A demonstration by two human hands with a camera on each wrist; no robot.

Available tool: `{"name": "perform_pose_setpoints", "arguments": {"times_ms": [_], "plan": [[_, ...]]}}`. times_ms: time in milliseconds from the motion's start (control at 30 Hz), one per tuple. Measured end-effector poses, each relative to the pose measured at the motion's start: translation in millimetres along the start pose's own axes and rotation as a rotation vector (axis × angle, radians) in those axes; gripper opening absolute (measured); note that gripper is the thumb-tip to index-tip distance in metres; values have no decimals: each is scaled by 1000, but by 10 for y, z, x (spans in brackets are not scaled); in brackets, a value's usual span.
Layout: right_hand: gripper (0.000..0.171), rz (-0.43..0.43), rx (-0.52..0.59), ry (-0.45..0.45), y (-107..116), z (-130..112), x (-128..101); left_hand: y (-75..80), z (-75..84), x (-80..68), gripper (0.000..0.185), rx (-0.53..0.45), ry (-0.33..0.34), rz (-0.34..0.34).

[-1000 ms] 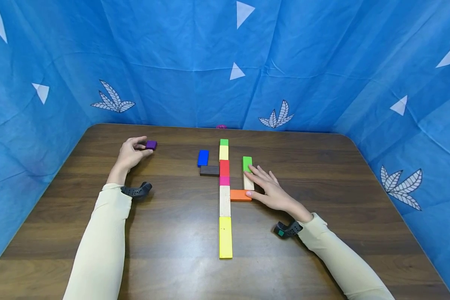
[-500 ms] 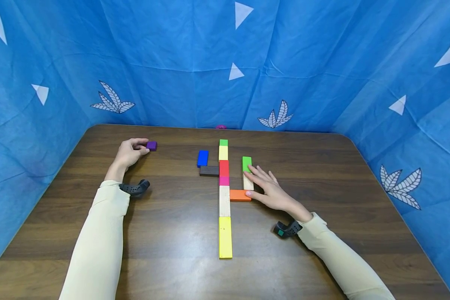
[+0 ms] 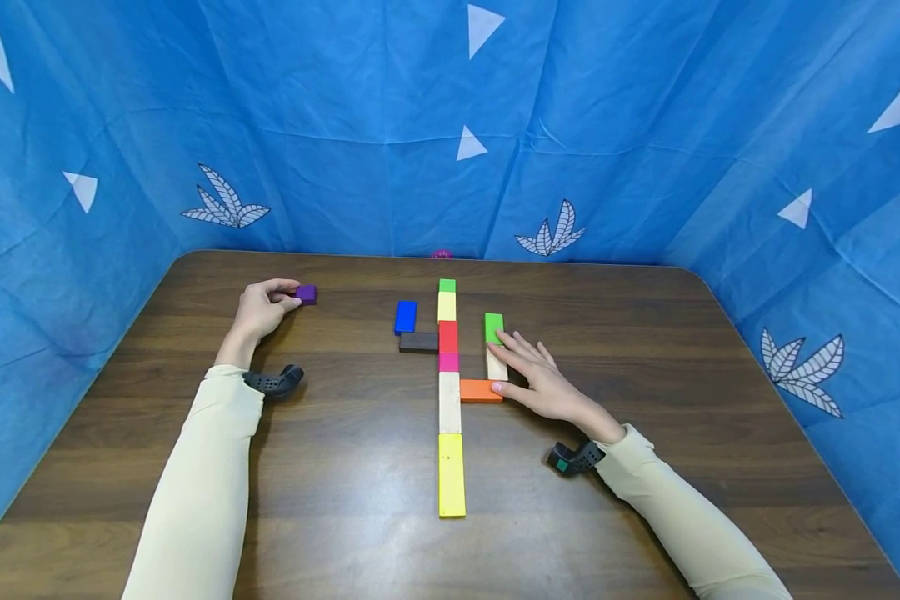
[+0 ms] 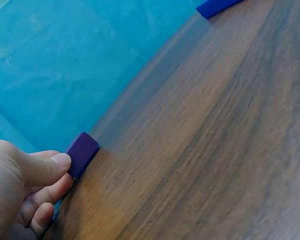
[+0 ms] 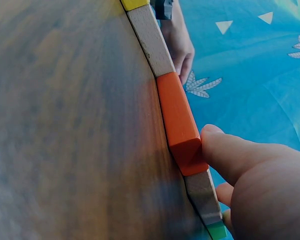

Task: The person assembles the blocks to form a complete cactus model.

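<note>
At the table's far left, my left hand pinches a small purple block between thumb and fingers. The left wrist view shows the thumb on one face of the purple block. My right hand lies with fingers spread over a short side column. Its thumb touches the right end of an orange block, and the fingers reach a pale wood block and a green block. In the right wrist view the thumb meets the end of the orange block.
A straight column of blocks runs down the table's middle, with a red block and, nearest, a long yellow block. Left of it lie a dark block and a blue block. A blue curtain stands behind the table.
My left thumb and fingers have drawn closer together on the purple block, which has shifted slightly right and nearer. The right hand has stayed in place.
</note>
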State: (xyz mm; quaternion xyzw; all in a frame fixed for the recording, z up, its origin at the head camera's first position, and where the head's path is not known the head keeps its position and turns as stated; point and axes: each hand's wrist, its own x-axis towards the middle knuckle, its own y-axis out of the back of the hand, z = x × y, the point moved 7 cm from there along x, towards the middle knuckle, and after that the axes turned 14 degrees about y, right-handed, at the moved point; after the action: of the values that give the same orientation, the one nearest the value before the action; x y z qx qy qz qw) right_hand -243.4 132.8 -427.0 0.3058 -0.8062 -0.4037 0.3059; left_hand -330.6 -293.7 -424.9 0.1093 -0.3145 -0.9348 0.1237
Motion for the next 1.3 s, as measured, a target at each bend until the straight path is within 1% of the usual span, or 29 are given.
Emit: {"name": "perform_pose_setpoints", "arguments": {"times_ms": [133,233,300,433,533,633,733,900,1300], "plan": [[63,3,-4,3,-26,3,-6,-21,19,-22,35,-31,10,41],[64,0,-3,2,-44,3,-14,-94,102,-28,34,-53,0,63],[64,-3,0,2,-42,4,-13,-167,209,-29,33,-69,-27,64],[64,-1,-1,1,-26,5,2,-344,511,-62,31,-78,-95,55],[65,-8,-10,2,-22,7,5,-499,714,-87,30,-71,-133,35],[64,-10,-10,-1,-10,12,2,-651,854,-90,30,-69,-152,14],[64,-6,-7,-6,8,15,0,-775,943,-85,29,-71,-160,0],[64,-4,-3,-7,10,21,-5,-923,998,-99,29,-48,-173,-24],[64,1,-6,1,-18,25,1,-1113,970,-147,29,-1,-204,-45]]}}
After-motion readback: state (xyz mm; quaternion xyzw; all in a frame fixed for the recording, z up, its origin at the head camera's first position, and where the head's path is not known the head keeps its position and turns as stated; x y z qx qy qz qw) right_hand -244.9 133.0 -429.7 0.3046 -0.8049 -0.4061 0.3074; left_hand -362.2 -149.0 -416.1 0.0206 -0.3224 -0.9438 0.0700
